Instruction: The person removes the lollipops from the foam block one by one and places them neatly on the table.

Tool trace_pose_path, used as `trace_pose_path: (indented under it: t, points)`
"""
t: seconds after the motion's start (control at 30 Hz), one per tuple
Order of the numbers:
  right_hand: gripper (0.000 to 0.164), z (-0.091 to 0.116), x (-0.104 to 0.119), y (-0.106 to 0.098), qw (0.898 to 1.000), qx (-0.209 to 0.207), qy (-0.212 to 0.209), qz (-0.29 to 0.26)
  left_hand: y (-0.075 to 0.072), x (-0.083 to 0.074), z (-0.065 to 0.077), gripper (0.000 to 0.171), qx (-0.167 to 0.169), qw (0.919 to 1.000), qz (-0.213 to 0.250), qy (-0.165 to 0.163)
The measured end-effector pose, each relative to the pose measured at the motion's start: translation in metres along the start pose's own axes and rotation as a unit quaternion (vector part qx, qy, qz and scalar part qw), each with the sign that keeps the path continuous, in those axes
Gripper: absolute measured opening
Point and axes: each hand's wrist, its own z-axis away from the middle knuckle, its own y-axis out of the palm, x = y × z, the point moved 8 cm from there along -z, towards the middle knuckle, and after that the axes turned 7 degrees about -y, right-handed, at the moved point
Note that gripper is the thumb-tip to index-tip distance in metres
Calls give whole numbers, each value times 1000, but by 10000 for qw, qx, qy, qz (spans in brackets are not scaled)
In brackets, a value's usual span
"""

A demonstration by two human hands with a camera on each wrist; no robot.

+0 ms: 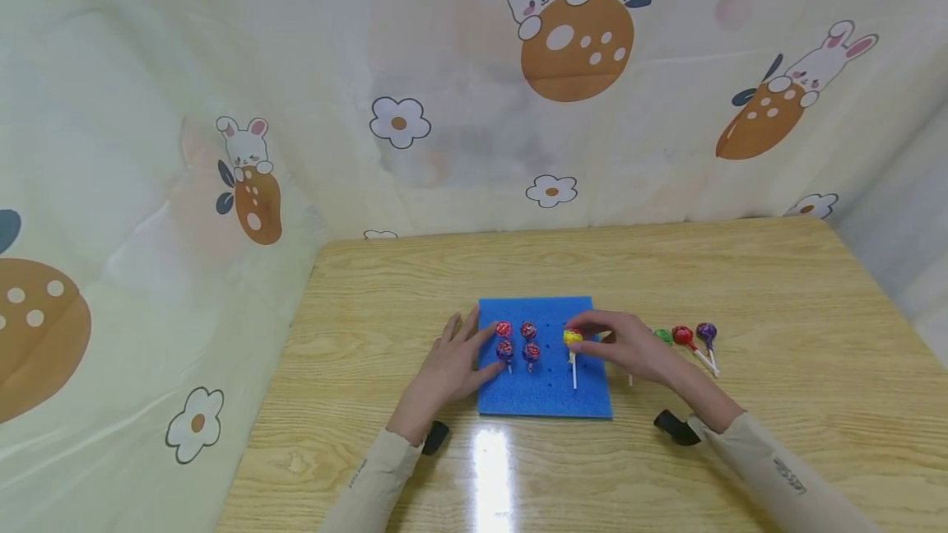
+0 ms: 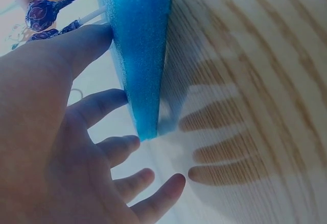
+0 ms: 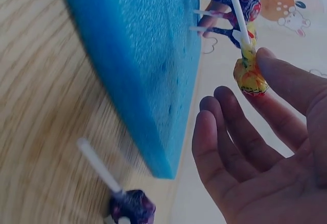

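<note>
A blue foam block [image 1: 548, 403] with small holes lies on the table. Several wrapped lollipops [image 1: 531, 352] stand in its left half, sticks down in the foam. My left hand [image 1: 448, 368] rests at the block's left edge, fingers spread, with the thumb against its side in the left wrist view. Over the block's right half, my right hand [image 1: 629, 345] pinches a yellow lollipop [image 3: 250, 78] by its wrapped head between thumb and index finger. Its white stick points toward me in the head view. The other right fingers are loosely bent, touching nothing.
Right of the block, loose lollipops lie on the wooden table [image 1: 800, 311]: a green one [image 1: 662, 336], a red one [image 1: 683, 335] and a purple one [image 1: 707, 331]. A printed curtain [image 1: 459, 179] hangs behind the table and along its left side.
</note>
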Motion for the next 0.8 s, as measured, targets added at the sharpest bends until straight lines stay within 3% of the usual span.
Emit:
trace_pose_path:
  t: [0.4, 0.8]
  points:
    - [33, 10, -12, -14, 9998, 44, 10, -193, 1, 1, -1, 67, 30, 10000, 14, -15]
    - [36, 24, -24, -34, 9999, -163, -22, -41, 3, 2, -2, 67, 56, 10000, 24, -41]
